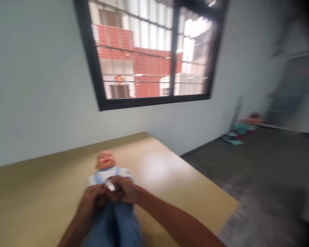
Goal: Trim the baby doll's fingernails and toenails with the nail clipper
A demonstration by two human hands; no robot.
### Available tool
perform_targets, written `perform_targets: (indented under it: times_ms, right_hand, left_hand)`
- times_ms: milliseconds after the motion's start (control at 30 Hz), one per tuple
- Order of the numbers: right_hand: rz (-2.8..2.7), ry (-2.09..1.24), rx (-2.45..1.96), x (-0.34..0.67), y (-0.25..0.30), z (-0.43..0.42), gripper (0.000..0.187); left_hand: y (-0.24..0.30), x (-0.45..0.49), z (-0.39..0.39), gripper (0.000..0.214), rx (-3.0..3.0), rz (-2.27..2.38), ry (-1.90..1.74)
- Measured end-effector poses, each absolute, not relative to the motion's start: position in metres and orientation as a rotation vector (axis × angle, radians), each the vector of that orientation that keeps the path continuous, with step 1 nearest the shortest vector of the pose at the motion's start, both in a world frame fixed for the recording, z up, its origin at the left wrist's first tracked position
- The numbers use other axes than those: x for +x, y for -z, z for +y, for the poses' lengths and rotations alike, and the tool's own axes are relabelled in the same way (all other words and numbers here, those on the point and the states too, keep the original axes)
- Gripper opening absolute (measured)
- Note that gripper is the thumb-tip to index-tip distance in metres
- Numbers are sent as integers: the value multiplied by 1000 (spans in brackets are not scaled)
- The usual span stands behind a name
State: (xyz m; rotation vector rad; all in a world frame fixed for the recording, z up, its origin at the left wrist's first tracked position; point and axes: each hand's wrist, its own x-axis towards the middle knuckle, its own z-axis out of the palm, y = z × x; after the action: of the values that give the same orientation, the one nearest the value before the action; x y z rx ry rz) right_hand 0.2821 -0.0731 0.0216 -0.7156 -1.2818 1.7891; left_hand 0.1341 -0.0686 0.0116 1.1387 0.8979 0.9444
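A baby doll lies on its back on the table, its head toward the wall. Its clothes are a white top with light-blue straps and blue trousers. Over the doll's waist, my left hand and my right hand meet with bent, closed fingers. Between them shows a small white piece; blur hides whether it is cloth or something else. My right fingers pinch at this piece. What my left fingers grip is hidden.
The pale wooden table stands against the wall, its right edge dropping to a dark floor. Above is a barred window with a black frame. Blurred teal and reddish items lie on the floor by the far wall.
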Motion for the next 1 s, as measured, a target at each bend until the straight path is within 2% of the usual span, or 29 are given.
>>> perform_targets:
  times_ms: [67, 167, 267, 400, 700, 1000]
  right_hand:
    - [-1263, -1931, -647, 260, -14, -49, 29]
    - [-1200, -2053, -575, 263, -8, -33, 38]
    - [-1169, -2157, -552, 275, -11, -30, 44]
    - [-1131, -2243, -601, 273, -20, -31, 26]
    - [-971, -2149, -790, 258, -26, -41, 19]
    - [-1063, -1968, -914, 270, -48, -37, 31]
  left_hand:
    - [-14, 107, -54, 29, 1096, 955, -955]
    - [-15, 98, -46, 46, 1072, 936, -931]
    - [-19, 103, -45, 39, 1066, 904, -864]
    - [-23, 103, -44, 27, 1066, 943, -749]
    - [-27, 97, -39, 28, 1068, 1027, -636]
    - [-34, 101, -39, 37, 1245, 1024, -597]
